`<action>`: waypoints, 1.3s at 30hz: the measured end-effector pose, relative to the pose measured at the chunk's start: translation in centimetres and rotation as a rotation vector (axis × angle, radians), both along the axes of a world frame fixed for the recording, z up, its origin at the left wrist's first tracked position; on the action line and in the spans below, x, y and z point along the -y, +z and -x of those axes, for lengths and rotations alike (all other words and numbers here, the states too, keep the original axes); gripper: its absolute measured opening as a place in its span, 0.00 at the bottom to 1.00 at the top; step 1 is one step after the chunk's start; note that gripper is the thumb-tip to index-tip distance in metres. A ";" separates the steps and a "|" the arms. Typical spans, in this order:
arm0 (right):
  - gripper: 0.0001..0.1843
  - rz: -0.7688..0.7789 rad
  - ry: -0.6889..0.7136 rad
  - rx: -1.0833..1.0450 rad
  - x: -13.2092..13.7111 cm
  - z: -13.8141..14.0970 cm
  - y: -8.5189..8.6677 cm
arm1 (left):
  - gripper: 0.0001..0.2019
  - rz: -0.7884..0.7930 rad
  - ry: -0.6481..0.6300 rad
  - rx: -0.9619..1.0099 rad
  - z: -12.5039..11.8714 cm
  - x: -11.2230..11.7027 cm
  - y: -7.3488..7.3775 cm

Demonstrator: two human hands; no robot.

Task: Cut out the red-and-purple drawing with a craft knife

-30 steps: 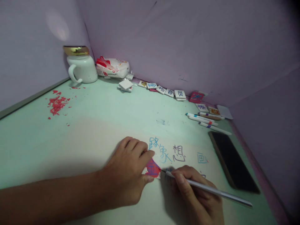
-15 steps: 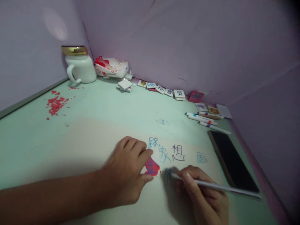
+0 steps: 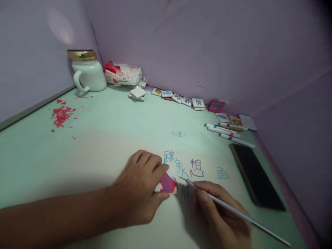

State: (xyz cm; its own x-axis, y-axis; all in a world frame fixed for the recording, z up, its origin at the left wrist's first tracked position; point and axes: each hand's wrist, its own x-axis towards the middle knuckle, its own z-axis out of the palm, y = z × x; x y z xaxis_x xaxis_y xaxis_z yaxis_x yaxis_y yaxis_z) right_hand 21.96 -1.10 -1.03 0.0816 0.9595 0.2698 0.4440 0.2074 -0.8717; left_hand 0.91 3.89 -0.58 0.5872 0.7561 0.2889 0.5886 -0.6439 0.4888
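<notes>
My left hand point(image 3: 145, 188) pins a small red and white tile point(image 3: 167, 183) against the table, with fingers and thumb gripping its edges. Purple character strokes show on the tile's red face, and white patches show at its lower edge. My right hand point(image 3: 223, 211) holds a slim silver craft knife point(image 3: 230, 207) like a pen. The knife's thin pointed tip is just above and right of the tile; whether it touches anything I cannot tell. Handwritten blue and purple characters point(image 3: 197, 168) lie on the pale surface around the tile.
A dark phone point(image 3: 256, 176) lies at the right, below several marker pens point(image 3: 225, 131). Character tiles point(image 3: 186, 101) line the back wall. A white mug point(image 3: 90, 76), a tissue pack point(image 3: 123, 73) and red shavings point(image 3: 62, 116) are at the left.
The knife tip has moved up and left from the blue character toward the tile's upper right, and its rear end has dropped. My left hand stays on the tile.
</notes>
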 end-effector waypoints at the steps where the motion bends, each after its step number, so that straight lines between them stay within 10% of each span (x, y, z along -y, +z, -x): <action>1: 0.07 -0.004 -0.002 0.024 0.0 -0.1 -0.1 | 0.14 -0.004 -0.001 0.004 0.0 0.0 0.0; 32: 0.07 -0.121 0.041 0.197 -0.3 0.1 0.9 | 0.15 -0.065 -0.005 0.023 0.1 -0.1 -0.2; 39: 0.16 0.012 0.080 -0.344 0.0 0.3 -1.0 | 0.16 -0.066 -0.014 0.026 0.1 -0.2 -0.2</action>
State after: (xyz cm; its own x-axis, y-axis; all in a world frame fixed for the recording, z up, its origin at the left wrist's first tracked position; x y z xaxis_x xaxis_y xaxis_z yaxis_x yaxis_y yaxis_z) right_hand 21.70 -1.08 -2.04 0.0902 0.9695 0.2281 0.1066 0.2183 -0.9700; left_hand 0.84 4.12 -0.75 0.5894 0.7263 0.3537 0.5666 -0.6838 0.4599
